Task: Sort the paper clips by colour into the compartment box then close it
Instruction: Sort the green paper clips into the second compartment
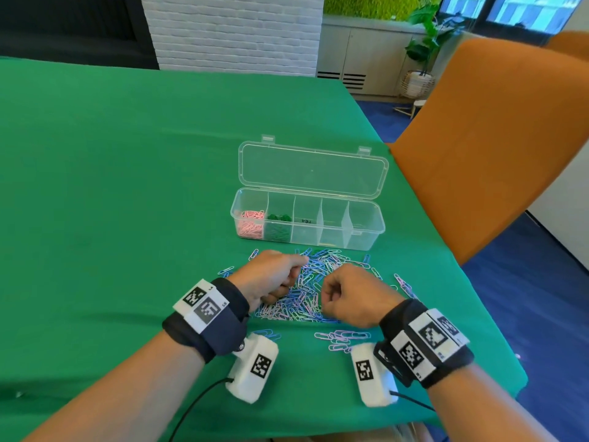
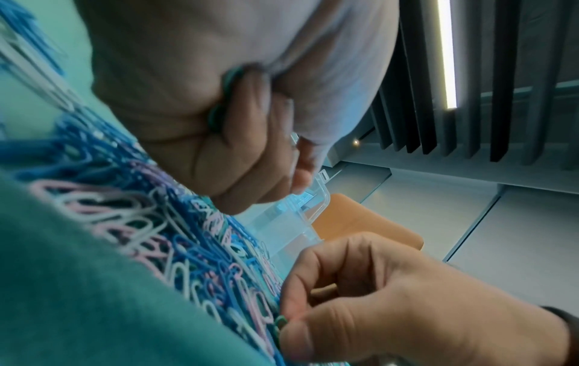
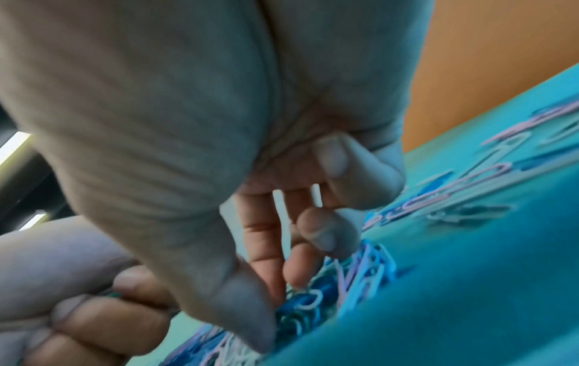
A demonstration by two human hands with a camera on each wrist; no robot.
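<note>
Both hands work the mixed paper clip heap [image 1: 306, 291] just before the open compartment box [image 1: 366, 232] on the counter [image 1: 127, 186]: left hand [image 1: 271, 277] fisted around green clips [image 2: 219, 116], stockpiling one colour; right hand [image 1: 353, 293] pinching another green clip [image 2: 279, 323].

Office or meeting room, not home. Large table [image 1: 127, 154] under green cloth. Orange upholstered chair [image 1: 497, 138] pulled to far right side. White-painted brick pillar [image 1: 232, 30] behind table. Low built-in cabinets [image 1: 360, 49] with vent grilles along wall, moss-green panel [image 1: 379, 4] above. Potted plant [image 1: 424, 43] in woven basket on floor beside cabinets. Blue carpet [image 1: 541, 282]. Dark-framed windows [image 1: 516, 11] at top right. Left wrist view: dark slatted ceiling [image 2: 470, 74] with linear strip light [image 2: 446, 49].
</note>
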